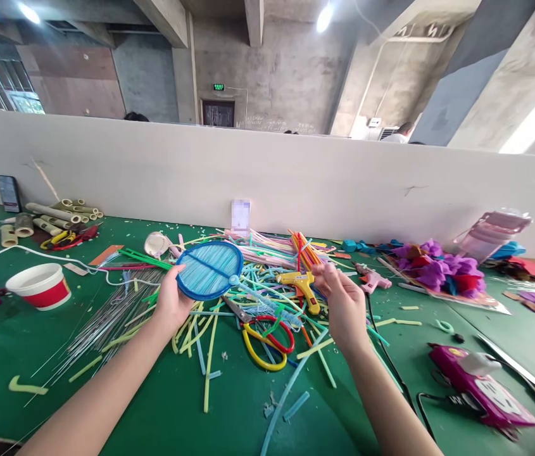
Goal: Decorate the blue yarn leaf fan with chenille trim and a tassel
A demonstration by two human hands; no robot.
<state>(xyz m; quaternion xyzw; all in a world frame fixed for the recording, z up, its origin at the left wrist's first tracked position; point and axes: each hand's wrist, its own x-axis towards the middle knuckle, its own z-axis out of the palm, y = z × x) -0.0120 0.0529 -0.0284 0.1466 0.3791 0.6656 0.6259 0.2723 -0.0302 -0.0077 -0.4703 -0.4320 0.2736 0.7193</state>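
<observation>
My left hand (pixel 175 301) grips the left edge of a round blue fan-shaped disc (pixel 207 269), raised over the table. The disc has a dark blue fuzzy rim, pale blue strands inside and a dark bar across it. At its lower right edge sits a small pale blue knob. My right hand (pixel 342 301) is raised to the right, fingers pinched together; whatever they hold is hidden. Just left of it is a yellow glue gun (pixel 299 285) among coloured chenille stems (pixel 258 256). Below the disc lie red-and-yellow-handled scissors (pixel 267 342).
Left are a paper cup (pixel 42 286), bamboo pieces (pixel 58 215) and thin metal wires (pixel 100 323). A pink glue gun (pixel 372 278), purple flowers (pixel 431 269), a pink bottle (pixel 497 231) and a magenta power strip (pixel 483 383) are right. A white partition (pixel 267 171) runs behind.
</observation>
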